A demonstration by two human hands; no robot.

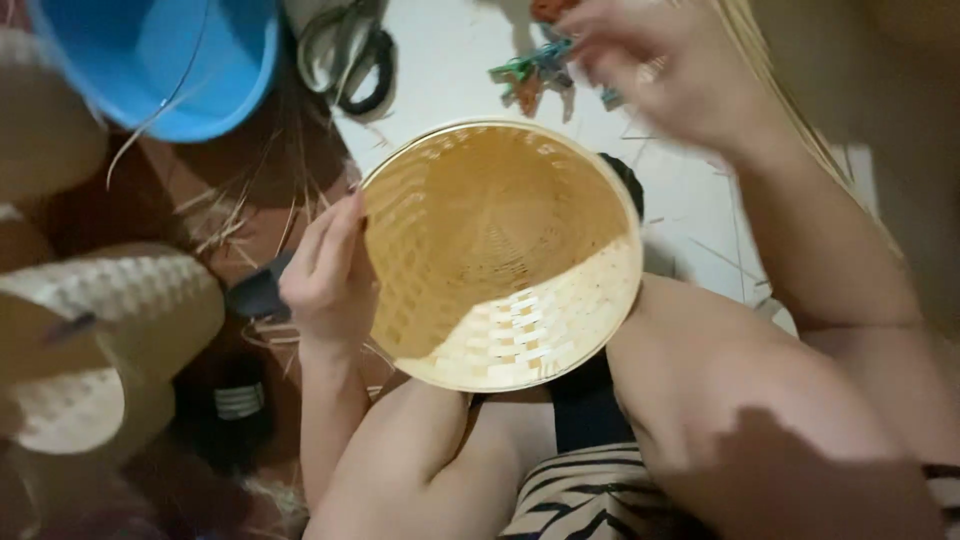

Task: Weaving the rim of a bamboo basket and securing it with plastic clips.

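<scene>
The basket (pixel 500 255) is a round woven bowl of pale strips. It rests between the person's knees with its open mouth facing up toward the camera. The near part of its inner wall is brightly lit; the far part lies in shade.

The left hand (pixel 328 275) is at the left rim of the basket. Its fingers are curled, and the fingertips touch the rim's outer edge. A dark handle (pixel 258 293) projects from this hand to the left; whether it is a knife or another tool cannot be told.

The right hand (pixel 670 65) is raised above the floor beyond the basket, well apart from the rim. It is blurred. Its fingers are bent toward a cluster of coloured clips (pixel 535 72) on the white floor (pixel 690 200); whether they pinch a clip cannot be told.

A pair of scissors (pixel 350 50) lies on the floor left of the clips. A blue bucket (pixel 165 60) stands at the upper left. Loose straw (pixel 235 215) lies between the bucket and the left hand. Further woven pieces (pixel 95 340) are stacked at the left edge.
</scene>
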